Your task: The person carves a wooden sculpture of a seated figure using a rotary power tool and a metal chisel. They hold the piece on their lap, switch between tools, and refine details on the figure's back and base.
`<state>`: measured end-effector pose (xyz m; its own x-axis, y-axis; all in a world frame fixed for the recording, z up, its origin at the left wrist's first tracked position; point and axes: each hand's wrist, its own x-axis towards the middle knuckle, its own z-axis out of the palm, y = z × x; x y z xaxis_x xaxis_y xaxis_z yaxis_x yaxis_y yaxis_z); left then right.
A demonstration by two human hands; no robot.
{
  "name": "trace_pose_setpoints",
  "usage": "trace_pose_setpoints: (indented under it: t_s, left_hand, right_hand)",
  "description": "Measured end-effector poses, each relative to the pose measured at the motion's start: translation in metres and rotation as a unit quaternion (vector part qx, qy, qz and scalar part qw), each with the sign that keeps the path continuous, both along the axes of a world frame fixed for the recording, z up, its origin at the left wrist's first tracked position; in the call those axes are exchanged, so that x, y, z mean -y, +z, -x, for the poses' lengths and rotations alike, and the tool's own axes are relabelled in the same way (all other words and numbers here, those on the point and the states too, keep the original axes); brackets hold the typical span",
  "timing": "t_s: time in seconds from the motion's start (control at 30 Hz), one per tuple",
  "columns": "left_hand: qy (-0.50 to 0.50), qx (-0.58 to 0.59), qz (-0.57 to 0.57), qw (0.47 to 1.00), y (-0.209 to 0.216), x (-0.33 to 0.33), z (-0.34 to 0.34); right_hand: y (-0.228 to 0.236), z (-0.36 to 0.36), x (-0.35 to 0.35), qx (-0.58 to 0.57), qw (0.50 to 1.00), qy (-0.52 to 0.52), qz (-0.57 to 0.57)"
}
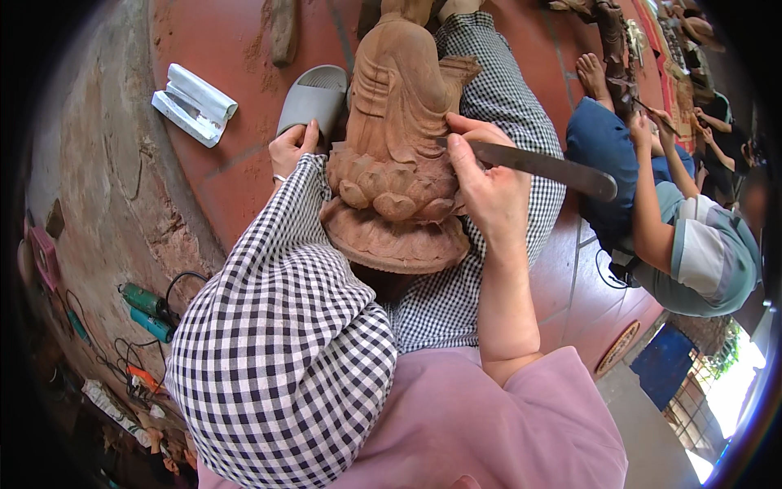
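A carved wooden statue [399, 98] with draped robes stands between my legs. It rises from a base of lotus petals [395, 183] above a flared, rounded foot. My right hand [493, 191] grips a long, flat metal carving tool [546, 163] with a rounded outer end. Its other end meets the robe folds just above the petals, and my thumb and forefinger are close to the wood. My left hand [294, 152] is left of the statue, beside my checkered trouser leg [277, 285]. Its fingers are curled together, partly hidden, and what they hold cannot be made out.
A grey slipper [314, 99] and an opened white box [195, 106] lie on the red tiled floor [236, 49]. Green power tools [147, 310] with tangled cords are at the lower left. On the right, another person [680, 236] sits working with a tool.
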<state>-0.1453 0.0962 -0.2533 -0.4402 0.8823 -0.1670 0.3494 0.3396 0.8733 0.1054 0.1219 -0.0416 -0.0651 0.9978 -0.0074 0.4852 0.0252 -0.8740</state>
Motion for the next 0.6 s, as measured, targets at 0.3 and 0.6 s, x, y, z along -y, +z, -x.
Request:
trace_pose_setpoints:
  t_s: [0.3, 0.6]
  left_hand:
    - [0.001, 0.0, -0.001, 1.0, 0.001, -0.002, -0.001]
    - [0.008, 0.009, -0.003, 1.0, 0.001, -0.004, -0.002]
  right_hand:
    - [0.0, 0.004, -0.001, -0.006, 1.0, -0.024, -0.006]
    - [-0.007, 0.0, -0.001, -0.003, 1.0, -0.024, -0.009]
